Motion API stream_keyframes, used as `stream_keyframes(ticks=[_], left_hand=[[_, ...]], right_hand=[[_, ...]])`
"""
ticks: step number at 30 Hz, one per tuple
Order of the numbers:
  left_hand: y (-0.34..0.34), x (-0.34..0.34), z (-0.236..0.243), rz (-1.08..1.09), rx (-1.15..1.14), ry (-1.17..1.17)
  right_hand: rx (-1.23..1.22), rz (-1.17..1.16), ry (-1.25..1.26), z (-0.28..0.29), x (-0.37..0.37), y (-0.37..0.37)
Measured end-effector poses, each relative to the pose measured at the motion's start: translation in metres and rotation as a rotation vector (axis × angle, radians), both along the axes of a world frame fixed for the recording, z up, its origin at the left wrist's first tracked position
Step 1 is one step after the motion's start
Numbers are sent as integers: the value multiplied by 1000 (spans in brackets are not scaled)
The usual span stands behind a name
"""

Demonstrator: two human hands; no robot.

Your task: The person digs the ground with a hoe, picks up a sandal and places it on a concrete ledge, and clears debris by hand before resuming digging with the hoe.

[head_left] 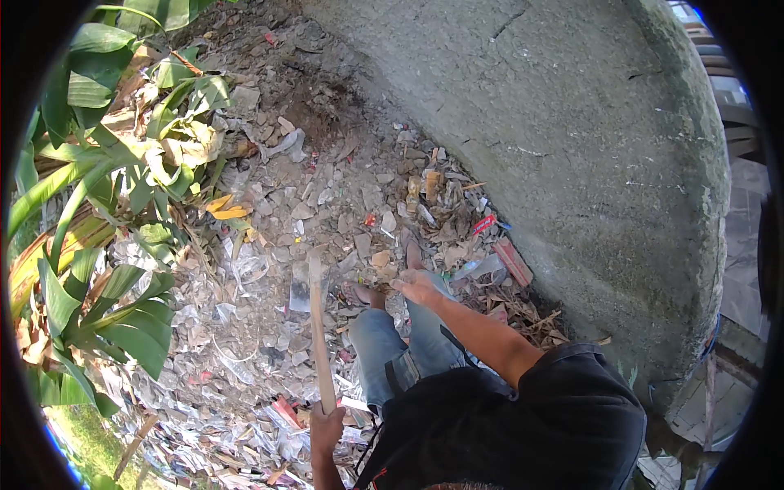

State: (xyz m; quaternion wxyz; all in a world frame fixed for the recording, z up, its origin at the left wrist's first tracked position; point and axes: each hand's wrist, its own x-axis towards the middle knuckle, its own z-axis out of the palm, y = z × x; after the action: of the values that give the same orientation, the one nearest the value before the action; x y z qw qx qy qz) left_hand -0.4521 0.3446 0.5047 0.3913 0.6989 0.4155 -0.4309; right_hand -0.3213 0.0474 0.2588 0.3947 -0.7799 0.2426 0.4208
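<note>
My left hand [327, 426] is closed around the lower end of a long pale wooden handle. It belongs to a hoe [321, 351], whose flat grey blade [300, 287] is at the far end, over the rubble left of my feet. My right hand [416, 287] is held out in front of my right leg, with nothing visible in it; its fingers look loosely extended, pointing left. Below the hands are my jeans [377, 347] and bare-looking feet [413, 247] on the littered ground.
A large grey concrete wall [563, 163] curves along the right. Broad-leaved green plants [135, 335] crowd the left side. Broken stones and plastic scraps [237, 351] cover the uneven ground. A reddish brick-like piece [513, 261] leans near the wall base; bare dark soil [327, 106] shows farther ahead.
</note>
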Motion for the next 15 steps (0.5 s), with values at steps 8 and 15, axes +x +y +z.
stream_keyframes(ticks=[8, 15], left_hand=[[-97, 9, -75, -136, -63, -141], [-186, -1, -342, -97, -189, -545]], right_hand=[[607, -708, 381, -104, 60, 99], [319, -681, -224, -216, 144, 3]])
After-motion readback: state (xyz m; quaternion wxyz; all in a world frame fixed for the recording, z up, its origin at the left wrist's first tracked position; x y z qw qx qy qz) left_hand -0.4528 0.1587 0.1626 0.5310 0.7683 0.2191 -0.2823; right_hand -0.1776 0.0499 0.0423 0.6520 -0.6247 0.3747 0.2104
